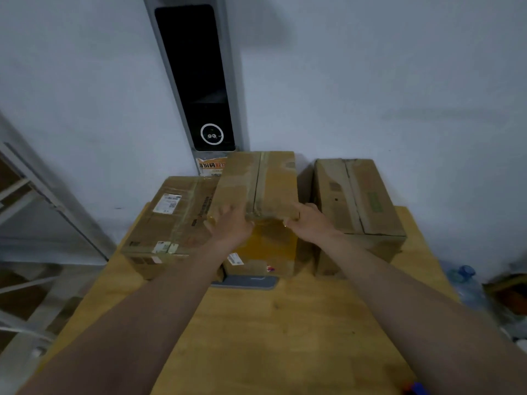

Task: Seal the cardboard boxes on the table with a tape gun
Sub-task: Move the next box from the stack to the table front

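Three cardboard boxes stand at the far end of the wooden table [285, 323]. The middle box [273, 181] is tall, with tape along its top seam and yellow tape on its front face. My left hand [231, 223] grips its near top edge on the left side, and my right hand [309, 222] grips the same edge on the right. The left box [168, 220] carries white labels and lies low beside it. The right box [362, 201] stands apart to the right, its top seam showing a dark gap. No tape gun can be made out for certain.
A grey flat object [245, 282] lies on the table under the middle box's front. A tall dark panel [199, 81] leans on the white wall behind. A metal rack [34, 209] stands at left. Plastic bottles [467, 283] sit on the floor at right. A blue and red thing [416, 389] shows at the bottom edge.
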Demonstrator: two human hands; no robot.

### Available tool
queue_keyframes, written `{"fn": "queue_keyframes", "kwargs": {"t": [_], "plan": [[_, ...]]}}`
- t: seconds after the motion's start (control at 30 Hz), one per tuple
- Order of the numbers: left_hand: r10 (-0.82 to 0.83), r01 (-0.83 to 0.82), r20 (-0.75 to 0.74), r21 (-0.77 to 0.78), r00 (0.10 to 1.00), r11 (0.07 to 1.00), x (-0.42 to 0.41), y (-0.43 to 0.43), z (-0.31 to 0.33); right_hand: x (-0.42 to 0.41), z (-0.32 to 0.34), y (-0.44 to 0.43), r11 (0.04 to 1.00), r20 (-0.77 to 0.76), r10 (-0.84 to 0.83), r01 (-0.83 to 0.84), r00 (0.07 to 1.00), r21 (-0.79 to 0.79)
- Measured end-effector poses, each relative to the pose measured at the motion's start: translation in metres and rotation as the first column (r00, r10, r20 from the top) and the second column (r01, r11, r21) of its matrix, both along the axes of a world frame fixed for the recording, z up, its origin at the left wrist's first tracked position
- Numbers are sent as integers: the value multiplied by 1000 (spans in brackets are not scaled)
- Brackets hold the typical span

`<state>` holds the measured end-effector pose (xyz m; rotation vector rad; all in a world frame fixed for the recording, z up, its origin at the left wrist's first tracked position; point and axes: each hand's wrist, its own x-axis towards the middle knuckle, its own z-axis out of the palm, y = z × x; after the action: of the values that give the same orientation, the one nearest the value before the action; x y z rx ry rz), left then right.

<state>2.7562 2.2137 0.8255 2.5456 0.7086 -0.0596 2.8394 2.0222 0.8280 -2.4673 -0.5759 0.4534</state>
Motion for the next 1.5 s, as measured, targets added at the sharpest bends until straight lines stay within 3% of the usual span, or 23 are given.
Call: {"fn": "queue_keyframes", "kwargs": {"t": [0.13,0.27,0.57,0.73,0.9,1.07,1.17,1.5], "plan": [[-141,152,157,-65,978,986,-22,-46,23,-18,14,-69,997,15,-79,79,997,-13],[-207,230,210,-93,956,969,-30,-96,26,-38,16,-138,987,39,-162,162,986,-2],[-302,328,159,-176,940,928,11,-192,5,-6,-10,-251,962,-54,-271,267,961,-62],[-259,272,96,-168,961,948,66,-219,-23,52,-40,-279,966,-81,-257,254,963,-45],[-107,114,56,-138,993,984,123,-232,-55,121,-62,-274,986,-132,-157,164,979,44],[67,-69,-18,-242,998,968,174,-233,-79,174,-86,-250,984,-144,-160,170,977,61],[96,-105,-51,-237,994,966,188,-232,-93,191,-102,-236,993,-203,-116,119,972,2],[47,-55,-46,-203,998,978,185,-227,-114,197,-116,-237,989,-283,-93,121,955,85]]}}
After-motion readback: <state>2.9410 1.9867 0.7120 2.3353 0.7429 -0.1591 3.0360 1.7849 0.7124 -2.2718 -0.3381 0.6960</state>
